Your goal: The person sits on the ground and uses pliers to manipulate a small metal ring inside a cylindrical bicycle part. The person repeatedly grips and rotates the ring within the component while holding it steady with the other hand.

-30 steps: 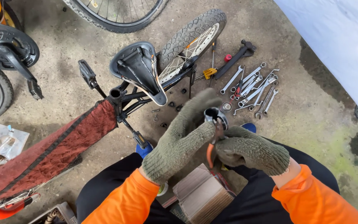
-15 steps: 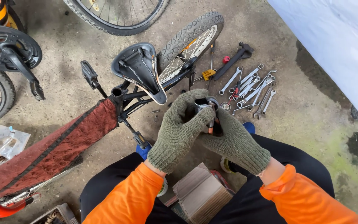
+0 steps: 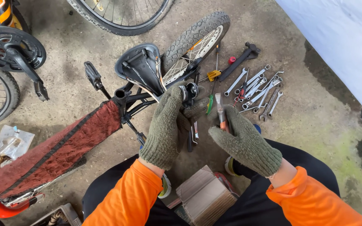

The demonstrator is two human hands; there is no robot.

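Knitted olive gloves cover both hands in the head view. The left hand [image 3: 166,125] is closed round a small round metal part [image 3: 189,90], dark with a bright knurled rim, held up just near of the upturned saddle [image 3: 141,67]. The right hand [image 3: 244,140] is clamped on the orange handle of a flat-bladed tool [image 3: 219,109], blade pointing far, its tip close beside the part but apparently not touching it.

Surroundings: an inverted bicycle lies on the concrete floor [image 3: 315,121], its red-wrapped frame tube [image 3: 59,150] running to the near left and a small knobbly wheel [image 3: 195,39] at the far side. A spread of spanners [image 3: 258,90] lies to the right, with a screwdriver [image 3: 212,75] and a black-handled tool [image 3: 241,60] beyond. A cardboard box [image 3: 206,199] sits between the knees.

Assessment: the part is best held steady against the palm, the blade seated squarely before force is applied, and the thrust directed away from the holding fingers. Thick gloves reduce feel, so slippage is the main risk.
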